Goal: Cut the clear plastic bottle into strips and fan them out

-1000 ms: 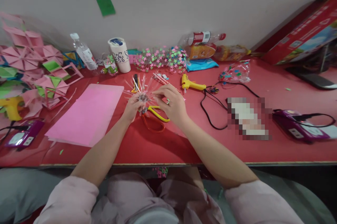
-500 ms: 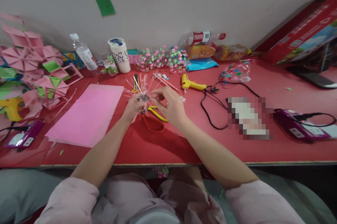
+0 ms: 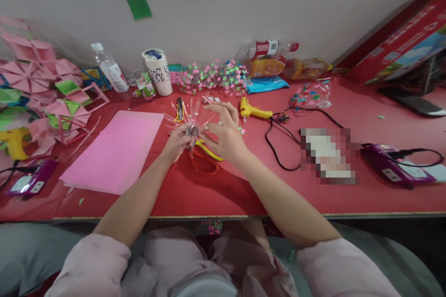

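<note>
My left hand (image 3: 177, 142) is closed around a clear plastic piece cut into thin strips (image 3: 192, 130), which fan outward from its round middle. Just right of it is my right hand (image 3: 225, 132), its fingers curved and spread apart, with the thumb beside the strips; whether a fingertip touches them I cannot tell. Under the hands lie a red loop handle (image 3: 204, 167) and a yellow handle (image 3: 209, 151), their working ends hidden. Behind the strips is a black and yellow cutter-like tool (image 3: 179, 109). Pink straw-like sticks (image 3: 209, 100) are partly covered by my right hand.
Pink paper sheets (image 3: 114, 153) lie left. A yellow glue gun (image 3: 256, 110) with a black cord lies right, near a purple power strip (image 3: 393, 163). Along the wall are a white tumbler (image 3: 158, 71), a bottle (image 3: 110, 69) and star-covered plastic (image 3: 212, 76). Folded paper crafts (image 3: 31, 74) crowd the far left.
My right hand's fingers have spread and lifted slightly away from the strips. The cut plastic has turned a little, its round middle facing up more, still in my left hand.
</note>
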The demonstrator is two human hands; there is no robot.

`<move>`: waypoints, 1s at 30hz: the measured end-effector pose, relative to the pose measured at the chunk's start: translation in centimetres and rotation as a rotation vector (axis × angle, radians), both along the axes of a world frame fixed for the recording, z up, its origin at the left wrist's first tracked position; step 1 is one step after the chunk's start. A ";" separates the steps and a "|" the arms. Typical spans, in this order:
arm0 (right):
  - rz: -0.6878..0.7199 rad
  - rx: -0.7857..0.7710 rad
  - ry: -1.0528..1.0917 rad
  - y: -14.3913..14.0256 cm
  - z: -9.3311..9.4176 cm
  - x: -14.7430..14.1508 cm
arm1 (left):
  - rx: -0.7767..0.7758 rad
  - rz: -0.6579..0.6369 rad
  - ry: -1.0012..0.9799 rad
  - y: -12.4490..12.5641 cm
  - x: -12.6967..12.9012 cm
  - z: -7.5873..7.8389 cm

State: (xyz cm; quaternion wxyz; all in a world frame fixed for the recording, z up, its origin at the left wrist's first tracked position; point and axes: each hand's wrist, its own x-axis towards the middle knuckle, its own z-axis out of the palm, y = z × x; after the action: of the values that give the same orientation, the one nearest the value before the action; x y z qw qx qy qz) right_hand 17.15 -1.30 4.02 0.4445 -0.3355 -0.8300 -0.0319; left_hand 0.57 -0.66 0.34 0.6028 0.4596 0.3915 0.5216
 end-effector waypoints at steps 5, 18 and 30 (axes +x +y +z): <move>-0.032 0.043 -0.042 0.2 -0.1 0.0 | 0.002 -0.017 0.069 0.0 -0.1 -0.2; -0.175 0.088 -0.006 0.0 -1.3 -0.8 | 0.031 -0.035 0.105 0.0 0.0 -0.7; -0.120 -0.033 -0.003 -0.5 -0.3 -0.5 | 0.000 -0.011 0.022 -0.1 -0.1 -0.3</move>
State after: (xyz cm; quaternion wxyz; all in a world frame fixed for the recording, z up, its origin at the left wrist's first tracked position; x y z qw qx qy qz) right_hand 16.61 -1.84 3.72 0.4349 -0.3921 -0.8094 -0.0453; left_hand 0.52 -0.77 0.03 0.6013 0.4672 0.3957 0.5133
